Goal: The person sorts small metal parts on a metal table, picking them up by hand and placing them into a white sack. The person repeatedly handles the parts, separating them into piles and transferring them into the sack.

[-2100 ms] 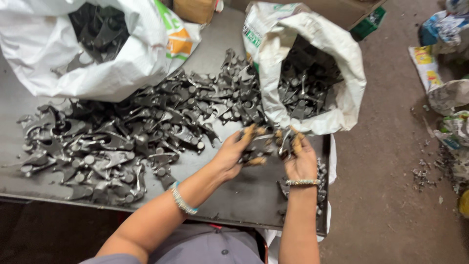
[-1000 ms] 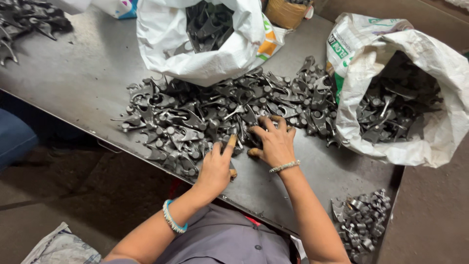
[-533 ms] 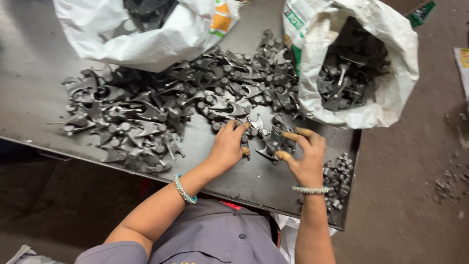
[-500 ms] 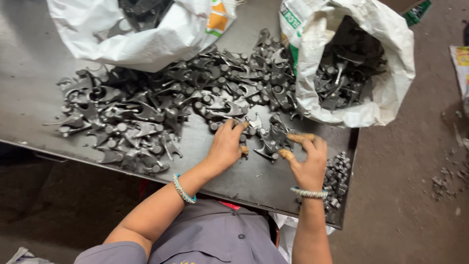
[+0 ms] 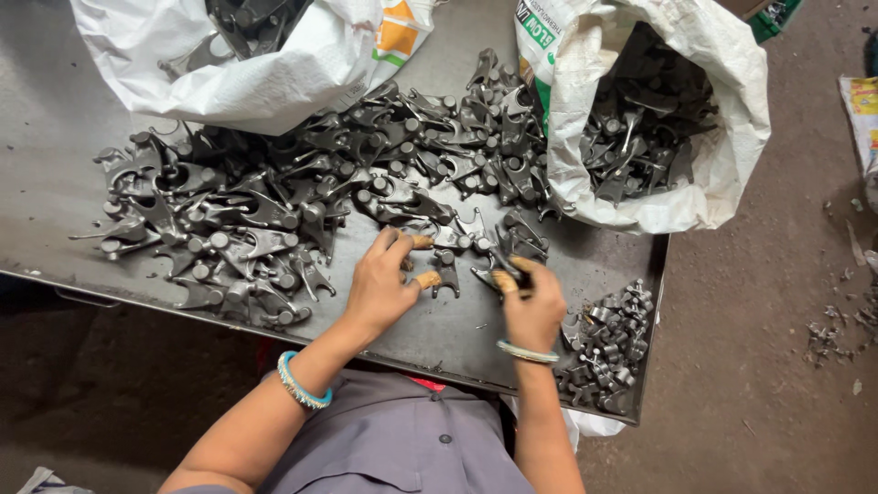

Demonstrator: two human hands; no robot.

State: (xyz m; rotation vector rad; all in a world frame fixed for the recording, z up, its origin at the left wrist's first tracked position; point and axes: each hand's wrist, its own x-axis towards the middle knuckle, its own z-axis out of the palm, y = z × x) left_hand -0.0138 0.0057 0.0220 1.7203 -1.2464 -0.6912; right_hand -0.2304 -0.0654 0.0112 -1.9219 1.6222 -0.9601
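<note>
While your left hand (image 5: 382, 288) sits palm-down at the near edge of the heap of dark grey forged metal fork-shaped parts (image 5: 302, 197), fingers spread and tips touching one small loose dark metal piece (image 5: 445, 272), keep it flat so neighbours don't slide. It looks not closed on anything, just pressing. Your right hand (image 5: 530, 306) is curled around one dark fork part (image 5: 508, 265) just right of that, fingers together on it; grip by the thick boss, not the thin prongs, these look heavy and sharp-edged.

Both sit on the dark steel desk (image 5: 55, 183), near-right of the heap. Lift one part clear before turning it, since the prongs tangle. The white woven sack with parts inside (image 5: 681, 119) stands open at far right, a second white sack (image 5: 274, 64) at far left. The small pile of short grey metal pieces (image 5: 604, 343) lies at the near right corner; watch your wrist and the silver bangle (image 5: 527, 351) don't sweep it off.
</note>
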